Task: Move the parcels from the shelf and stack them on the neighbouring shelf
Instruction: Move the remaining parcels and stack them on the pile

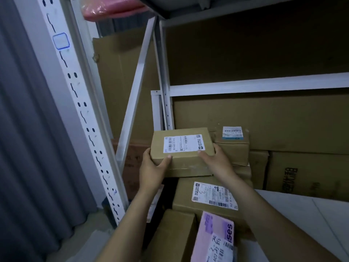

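Dim storeroom bay: white steel racking (264, 84), grey curtain (28, 129) to the left, cardboard sheets (245, 53) lining the back.

Item 1 — brown parcel (182, 159), white address label uppermost. Held level at the left end of the lower shelf, just in front of the rear upright. Gripped by the left hand (153, 167) at the near-left corner, thumb on top, fingers curled round the side. Clasped by the right hand (217, 159) at the near-right corner, thumb beside the label's edge. Two-sided hold, probably to keep the box flat and square to the stack. Cannot tell whether its base touches the box beneath or hangs just clear.

Item 2 — larger labelled box (207, 195), directly below, label up. Broad top, so a likely base for stacking.

Item 3 — small box (233, 146) with blue-and-white label, just beside the held parcel on its right, toward the shelf's back edge.

Item 4 — pink mailer (215, 237) and plain brown box (173, 235), at the front edge, nearest the viewer. Leaning rather than flat, apparently not yet stacked.

Item 5 — big carton (309, 173), printed side out, against the back on the right.

Item 6 — pink bag (113, 6), on the upper shelf, at its left corner.
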